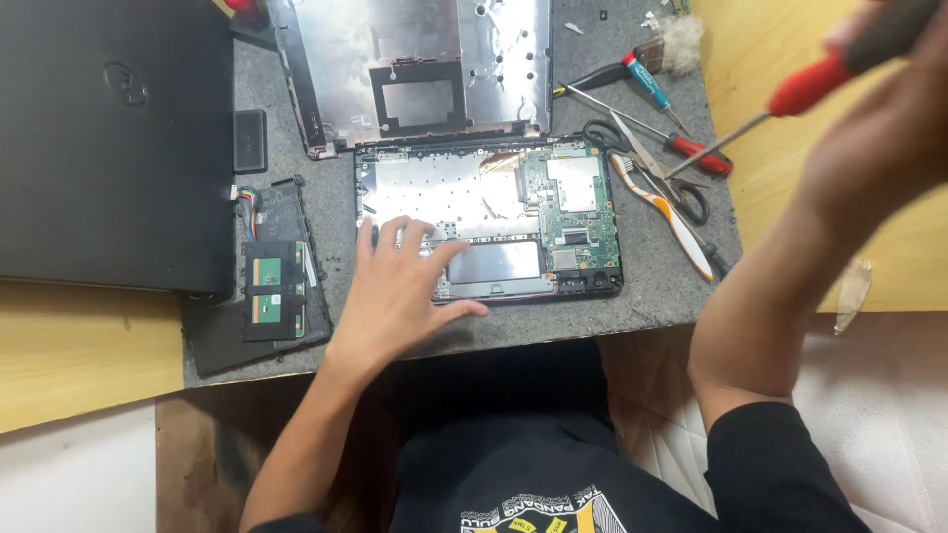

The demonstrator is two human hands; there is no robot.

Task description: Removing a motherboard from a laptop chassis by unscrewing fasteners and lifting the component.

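Note:
An opened laptop base (489,212) with a green circuit board (571,207) lies on a grey mat (652,286). My left hand (400,286) rests flat on its lower left part, fingers spread, holding nothing. My right hand (874,128) is raised at the upper right, closed around a red-handled screwdriver (790,94) whose thin shaft points down-left toward the tools on the mat. The screwdriver's tip hangs just above the scissors (657,168).
A removed laptop bottom cover (415,69) lies behind the base. A closed black laptop (109,138) sits at the left, with a black panel carrying small green boards (275,286) beside it. More screwdrivers (647,79) and a brush lie at the right on the mat.

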